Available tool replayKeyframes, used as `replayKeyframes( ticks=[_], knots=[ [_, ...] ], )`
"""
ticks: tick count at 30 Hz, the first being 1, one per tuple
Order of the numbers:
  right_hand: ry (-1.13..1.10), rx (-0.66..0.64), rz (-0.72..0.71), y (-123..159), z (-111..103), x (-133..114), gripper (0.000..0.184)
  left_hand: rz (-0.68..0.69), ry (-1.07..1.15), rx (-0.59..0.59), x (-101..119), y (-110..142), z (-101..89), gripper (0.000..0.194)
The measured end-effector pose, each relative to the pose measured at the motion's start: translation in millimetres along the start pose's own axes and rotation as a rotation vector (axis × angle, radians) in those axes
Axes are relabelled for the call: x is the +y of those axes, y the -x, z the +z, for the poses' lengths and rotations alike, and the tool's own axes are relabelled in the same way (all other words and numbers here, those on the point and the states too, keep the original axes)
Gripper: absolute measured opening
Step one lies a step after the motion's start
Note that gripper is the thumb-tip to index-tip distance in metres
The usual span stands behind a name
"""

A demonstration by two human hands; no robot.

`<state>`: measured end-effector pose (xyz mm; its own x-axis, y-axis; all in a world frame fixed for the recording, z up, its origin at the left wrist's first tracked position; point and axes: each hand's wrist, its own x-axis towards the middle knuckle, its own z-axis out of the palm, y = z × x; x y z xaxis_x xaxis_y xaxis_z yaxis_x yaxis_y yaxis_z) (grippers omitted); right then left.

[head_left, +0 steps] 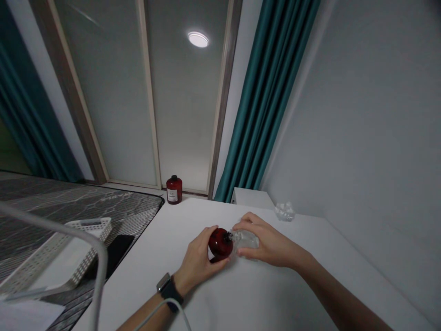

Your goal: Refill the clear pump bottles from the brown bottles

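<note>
My left hand is closed around a dark red, see-through bottle, low over the white table. The bottle has a dark neck that faces right. In my right hand is a clear bottle, lying nearly sideways with its narrow end at the red bottle's neck. Whether the two necks touch I cannot tell. My right thumb and fingers cover part of the clear bottle. A dark watch sits on my left wrist.
At the table's far left corner stands a red bottle with a white label. Crumpled clear plastic lies at the back right, beside a white box. A white basket rests on the left; a pale curved tube crosses the foreground.
</note>
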<state>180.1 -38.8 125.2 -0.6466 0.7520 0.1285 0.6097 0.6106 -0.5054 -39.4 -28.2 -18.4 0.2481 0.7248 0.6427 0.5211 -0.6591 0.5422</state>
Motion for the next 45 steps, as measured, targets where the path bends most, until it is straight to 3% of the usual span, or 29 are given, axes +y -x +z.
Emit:
replayKeyframes(
  ticks=[45],
  knots=[
    [0.025, -0.053, 0.044, -3.9, -8.0, -7.8, 0.039, -0.045, 0.063, -0.024, 3.6, 0.8, -0.1, 0.073]
  ],
)
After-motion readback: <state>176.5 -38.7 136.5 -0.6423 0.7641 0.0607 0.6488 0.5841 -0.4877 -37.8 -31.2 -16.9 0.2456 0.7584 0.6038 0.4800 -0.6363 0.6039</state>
